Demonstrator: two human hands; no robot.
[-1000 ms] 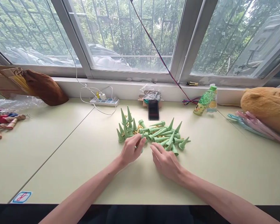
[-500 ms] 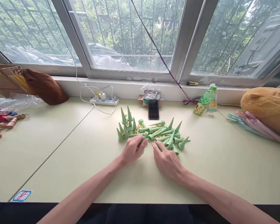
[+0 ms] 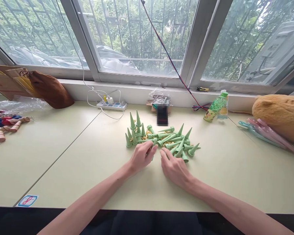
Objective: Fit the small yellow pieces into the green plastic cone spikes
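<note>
My left hand (image 3: pixel 143 156) is closed around a green plastic watering spike (image 3: pixel 154 142); its tip shows above my fingers and a bit of green below them. Just to the right, my right hand (image 3: pixel 175 166) rests low at the pile's near edge. Its fingers are bent together, and whatever they may hold is hidden. Beyond both hands lies a heap of green watering spikes (image 3: pixel 171 137), most on their sides and pointing different ways. Several green spikes (image 3: pixel 132 121) stand point-up at the heap's left. Small yellow-tan pieces (image 3: pixel 149 134) are scattered among them.
Behind the heap are a small box (image 3: pixel 152 101) with clear wrap and a pixelated dark object (image 3: pixel 162 116). A power strip (image 3: pixel 112 105), a brown pouch (image 3: pixel 52 91) and wooden toys (image 3: pixel 8 124) lie left. A bottle (image 3: pixel 214 107) and a plush toy (image 3: pixel 279 114) sit right.
The whole view has shifted slightly, with the table edge now a little higher. Both hands keep nearly the same pose beside the heap, and the left still holds its spike.
</note>
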